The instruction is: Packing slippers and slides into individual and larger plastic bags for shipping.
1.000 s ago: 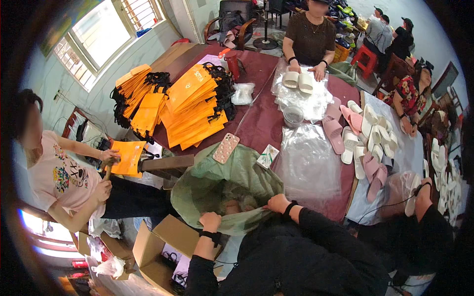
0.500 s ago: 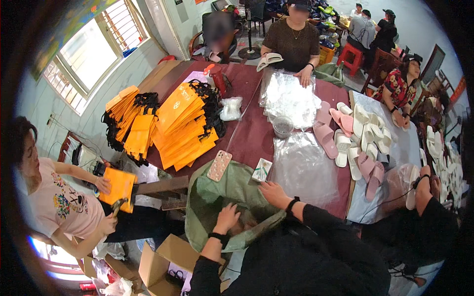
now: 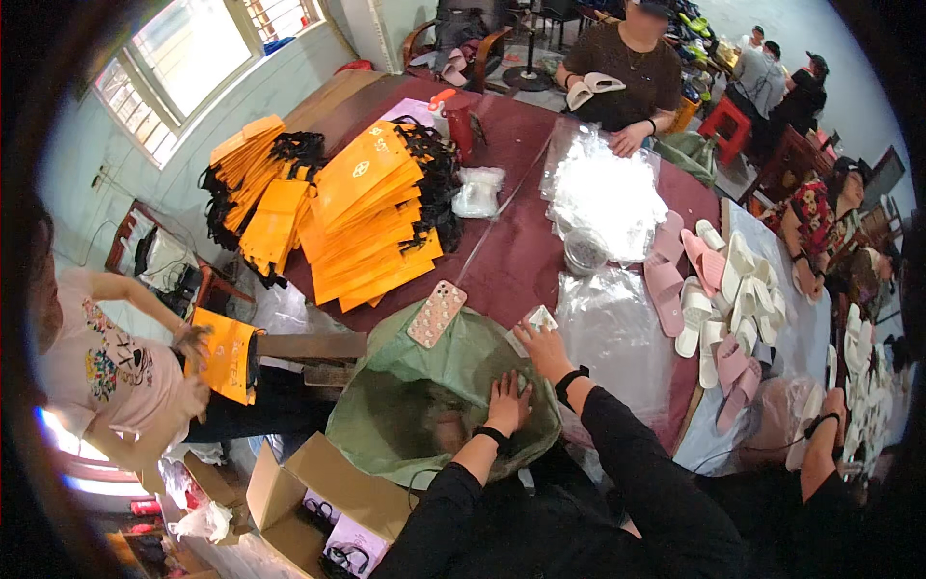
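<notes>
My left hand point(image 3: 506, 403) rests on the inner right wall of a green woven sack point(image 3: 376, 410), fingers spread, holding nothing. The sack gapes open at the table's near edge; its contents are dark and unclear. My right hand point(image 3: 543, 349) reaches past the sack's rim with its fingers around a small white box point(image 3: 541, 317), whose lower part they cover. A phone in a pink patterned case point(image 3: 437, 314) lies on the sack's far rim. Just right of my right hand, clear plastic bags point(image 3: 615, 338) lie on the dark red table cover point(image 3: 521, 227).
Orange bags with black handles point(image 3: 367, 207) are piled far left. Slippers point(image 3: 743, 289) crowd the right side, near another person's black-sleeved arm point(image 3: 820, 463). Someone at left holds an orange bag point(image 3: 227, 352); a person opposite holds a slipper point(image 3: 593, 87). A cardboard box point(image 3: 338, 482) stands lower left.
My left hand has moved right, from inside the sack to its right wall. My right hand has moved onto the white box. The whole view has shifted.
</notes>
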Demonstrator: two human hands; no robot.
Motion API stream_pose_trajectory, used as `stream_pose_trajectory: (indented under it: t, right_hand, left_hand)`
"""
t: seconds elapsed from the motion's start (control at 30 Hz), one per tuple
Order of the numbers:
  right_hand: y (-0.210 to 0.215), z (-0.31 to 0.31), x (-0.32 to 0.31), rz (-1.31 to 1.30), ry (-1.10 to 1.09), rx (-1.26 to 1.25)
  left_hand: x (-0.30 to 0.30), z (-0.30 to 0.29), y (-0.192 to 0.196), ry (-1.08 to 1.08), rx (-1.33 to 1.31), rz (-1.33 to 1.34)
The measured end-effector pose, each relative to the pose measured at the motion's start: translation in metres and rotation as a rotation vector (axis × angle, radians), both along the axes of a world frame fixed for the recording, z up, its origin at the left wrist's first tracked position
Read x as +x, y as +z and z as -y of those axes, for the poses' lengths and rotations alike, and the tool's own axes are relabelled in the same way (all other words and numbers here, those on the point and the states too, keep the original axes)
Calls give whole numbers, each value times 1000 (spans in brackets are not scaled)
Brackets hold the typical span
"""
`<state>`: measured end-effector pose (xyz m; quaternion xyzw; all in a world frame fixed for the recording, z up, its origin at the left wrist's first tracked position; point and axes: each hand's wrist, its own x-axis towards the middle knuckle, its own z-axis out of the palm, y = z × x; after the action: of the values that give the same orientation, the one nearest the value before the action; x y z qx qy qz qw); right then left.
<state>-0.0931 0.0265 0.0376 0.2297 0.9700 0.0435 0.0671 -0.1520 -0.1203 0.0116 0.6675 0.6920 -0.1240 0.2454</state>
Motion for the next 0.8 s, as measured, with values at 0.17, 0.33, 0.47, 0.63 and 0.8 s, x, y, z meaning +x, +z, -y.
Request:
stream_pose_trajectory:
  t: [0.17, 0.33, 0.47, 0.63, 0.8]
  right_hand:
    - [24, 20, -5, -31, 70, -35]
    - [-21, 40, -26, 91, -78, 28]
    - [-1, 39, -1, -2, -164, -127]
    - [-12, 54, 86, -394, -402, -331]
    - [-2, 77, 181, -351, -674, -190]
  left_hand:
    - [18, -17, 2, 28, -41, 21]
    - [16, -16, -37, 103, 246, 87]
    - [26, -17, -14, -73, 134, 158]
    - [42, -34, 20, -239, 158, 211]
    - [70, -40, 32, -349, 317, 188]
